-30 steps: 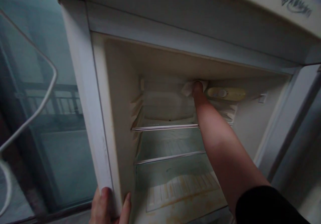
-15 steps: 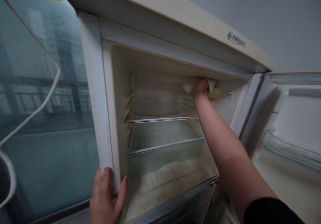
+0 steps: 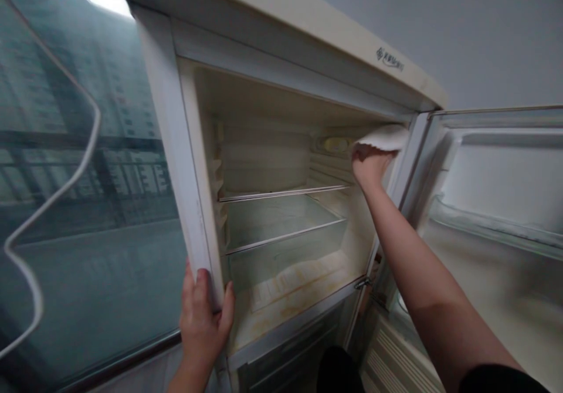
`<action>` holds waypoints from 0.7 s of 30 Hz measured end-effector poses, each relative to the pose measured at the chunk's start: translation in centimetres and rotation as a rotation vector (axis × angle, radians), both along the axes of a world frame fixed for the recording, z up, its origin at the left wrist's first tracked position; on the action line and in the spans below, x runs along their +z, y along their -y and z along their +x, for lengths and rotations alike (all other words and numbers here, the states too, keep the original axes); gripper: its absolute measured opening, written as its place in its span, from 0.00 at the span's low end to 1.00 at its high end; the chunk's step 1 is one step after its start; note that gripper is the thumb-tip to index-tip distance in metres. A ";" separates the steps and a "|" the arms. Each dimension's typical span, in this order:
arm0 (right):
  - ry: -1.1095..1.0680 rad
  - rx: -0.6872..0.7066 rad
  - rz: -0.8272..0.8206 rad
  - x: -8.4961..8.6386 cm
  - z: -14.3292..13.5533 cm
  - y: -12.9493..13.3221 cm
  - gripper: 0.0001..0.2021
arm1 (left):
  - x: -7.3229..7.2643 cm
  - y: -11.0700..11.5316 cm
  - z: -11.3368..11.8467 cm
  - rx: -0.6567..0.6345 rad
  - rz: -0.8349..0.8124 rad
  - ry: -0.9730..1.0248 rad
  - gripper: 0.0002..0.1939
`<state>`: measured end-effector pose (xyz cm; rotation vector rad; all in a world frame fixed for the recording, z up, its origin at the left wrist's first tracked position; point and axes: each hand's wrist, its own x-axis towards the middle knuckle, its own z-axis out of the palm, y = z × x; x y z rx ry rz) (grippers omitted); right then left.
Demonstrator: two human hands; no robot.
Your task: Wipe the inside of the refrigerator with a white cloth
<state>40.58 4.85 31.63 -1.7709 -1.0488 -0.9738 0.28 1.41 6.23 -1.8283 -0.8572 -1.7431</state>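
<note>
An old white refrigerator (image 3: 196, 164) stands open in front of me. My left hand (image 3: 204, 322) is wrapped round its left front edge, low down, thumb on the inner side and fingers outside. Up at the right, my right hand (image 3: 372, 167) presses a white cloth (image 3: 383, 137) against the inside of the right wall near the front, just under the ceiling. The fingertips are partly covered by the cloth. Deeper in, a yellowish lamp cover (image 3: 334, 145) shows on the right wall. A glass shelf (image 3: 281, 193) spans the compartment, and brown-yellow stains mark the compartment floor (image 3: 290, 311).
The swung-out door (image 3: 497, 187) with its clear rack (image 3: 492, 226) is at the right. Below lies a lower compartment (image 3: 290, 358), also open. At the left are a window (image 3: 109, 252) and a hanging white cable (image 3: 83, 164).
My right hand has brought the cloth from the back right corner forward along the right wall, uncovering the lamp cover. The left hand keeps its hold. The view has shifted slightly.
</note>
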 end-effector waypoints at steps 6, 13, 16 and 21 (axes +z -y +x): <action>0.199 -0.140 -0.195 -1.9 1.6 -0.3 0.28 | 0.2 0.4 0.1 -0.018 -0.035 0.011 0.48; 0.284 -0.240 -0.260 -3.0 0.9 0.2 0.34 | -0.1 0.6 0.2 -0.032 -0.062 0.025 0.46; 0.339 -0.246 -0.318 -3.6 0.2 0.3 0.31 | -0.2 0.6 0.2 -0.036 -0.063 0.021 0.45; 0.379 -0.233 -0.409 -3.4 -0.5 -1.0 0.22 | -0.2 0.7 0.3 -0.034 -0.062 0.020 0.46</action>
